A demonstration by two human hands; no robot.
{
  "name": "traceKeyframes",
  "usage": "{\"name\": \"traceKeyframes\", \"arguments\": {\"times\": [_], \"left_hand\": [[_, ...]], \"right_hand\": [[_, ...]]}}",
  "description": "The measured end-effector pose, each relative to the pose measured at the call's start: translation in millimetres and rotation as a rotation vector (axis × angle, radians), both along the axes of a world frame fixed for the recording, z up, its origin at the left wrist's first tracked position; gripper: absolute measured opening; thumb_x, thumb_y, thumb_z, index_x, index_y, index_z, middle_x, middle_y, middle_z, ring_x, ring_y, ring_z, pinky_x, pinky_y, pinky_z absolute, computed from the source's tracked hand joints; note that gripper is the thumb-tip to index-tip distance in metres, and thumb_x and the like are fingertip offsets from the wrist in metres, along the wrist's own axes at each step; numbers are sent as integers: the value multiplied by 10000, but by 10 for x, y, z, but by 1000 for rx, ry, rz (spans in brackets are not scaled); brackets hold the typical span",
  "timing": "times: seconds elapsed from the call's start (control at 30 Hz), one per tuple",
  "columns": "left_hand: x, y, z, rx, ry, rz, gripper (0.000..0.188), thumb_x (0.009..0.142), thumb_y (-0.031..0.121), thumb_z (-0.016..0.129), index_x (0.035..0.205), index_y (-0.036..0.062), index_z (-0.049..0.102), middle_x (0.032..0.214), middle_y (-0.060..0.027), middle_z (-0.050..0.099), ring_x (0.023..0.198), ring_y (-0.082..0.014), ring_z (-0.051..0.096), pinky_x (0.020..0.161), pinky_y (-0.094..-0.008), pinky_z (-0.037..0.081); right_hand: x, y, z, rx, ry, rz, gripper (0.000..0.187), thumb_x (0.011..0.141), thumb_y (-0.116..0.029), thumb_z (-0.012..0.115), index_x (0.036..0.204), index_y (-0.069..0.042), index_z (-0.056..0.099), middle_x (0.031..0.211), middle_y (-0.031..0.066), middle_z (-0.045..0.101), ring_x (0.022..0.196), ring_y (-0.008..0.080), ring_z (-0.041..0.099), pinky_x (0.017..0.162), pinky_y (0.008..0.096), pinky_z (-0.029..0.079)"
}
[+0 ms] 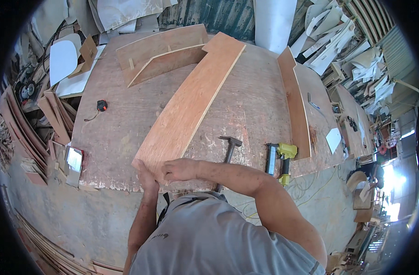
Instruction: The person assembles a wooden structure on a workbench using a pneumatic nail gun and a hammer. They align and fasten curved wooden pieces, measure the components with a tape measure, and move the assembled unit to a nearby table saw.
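A long plywood board [191, 98] lies slanted across the worktable, its far end beside a pair of joined plywood panels [168, 64]. At the board's near left corner, my left hand [147, 178] grips the end, with the fingers partly hidden. My right hand [179, 170] rests at the near right corner, its fingers curled and pressed together over the edge; whatever they hold, if anything, is too small to make out. Right of that forearm, a hammer [230, 147] lies with its head away from me. Beyond it sits a yellow-green and black nail gun [286, 158].
The worn wooden table [113, 142] carries a tape measure [101, 106] at left and an upright plywood piece [293, 103] at right. A pen-like tool [314, 106] lies farther right. Wood strips [56, 114] lean at the left; a hose [317, 185] trails on the floor.
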State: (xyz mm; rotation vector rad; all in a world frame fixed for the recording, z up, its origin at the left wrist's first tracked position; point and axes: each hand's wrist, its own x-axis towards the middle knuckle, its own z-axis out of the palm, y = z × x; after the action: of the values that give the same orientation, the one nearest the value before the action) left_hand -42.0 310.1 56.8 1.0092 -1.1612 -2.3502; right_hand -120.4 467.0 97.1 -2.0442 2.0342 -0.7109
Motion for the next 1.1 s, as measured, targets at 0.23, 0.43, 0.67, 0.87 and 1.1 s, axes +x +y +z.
{"name": "traceKeyframes", "arguments": {"times": [0.23,0.43,0.67,0.87,1.1], "left_hand": [[20,-70,-170,50,89,24,649,1017,492,407,1355,-63,402,1268,-186,547,1101,-274,598,914,-384,508],[-16,-71,-219,72,92,-27,622,1028,463,386,1359,-63,397,1270,-188,545,1099,-285,597,919,-388,509],[2,-105,-166,35,-33,-31,650,1024,484,376,1375,-64,382,1301,-191,529,1124,-287,581,932,-397,496],[6,21,39,3,-22,-24,675,1023,491,375,1360,-94,391,1318,-201,512,1141,-293,568,930,-403,496],[40,-84,-281,63,85,-41,654,1028,471,383,1368,-88,389,1328,-195,513,1151,-289,564,949,-393,486]], "right_hand": [[-114,-385,339,405,-285,-218,180,803,-264,688,824,-87,670,877,105,661,887,288,646,745,404,513],[204,-284,67,225,-341,-419,144,743,-238,726,834,-133,688,890,75,663,924,273,632,771,392,511],[379,-33,-118,-121,-110,-340,174,771,-235,698,888,-113,657,913,55,593,977,268,562,826,402,494],[329,196,-284,-350,-119,-200,130,793,-212,685,858,-106,647,887,49,575,940,266,561,807,406,492],[126,-152,-29,84,-234,-272,197,758,-296,707,778,-100,694,816,96,649,867,300,631,735,418,511]]}}
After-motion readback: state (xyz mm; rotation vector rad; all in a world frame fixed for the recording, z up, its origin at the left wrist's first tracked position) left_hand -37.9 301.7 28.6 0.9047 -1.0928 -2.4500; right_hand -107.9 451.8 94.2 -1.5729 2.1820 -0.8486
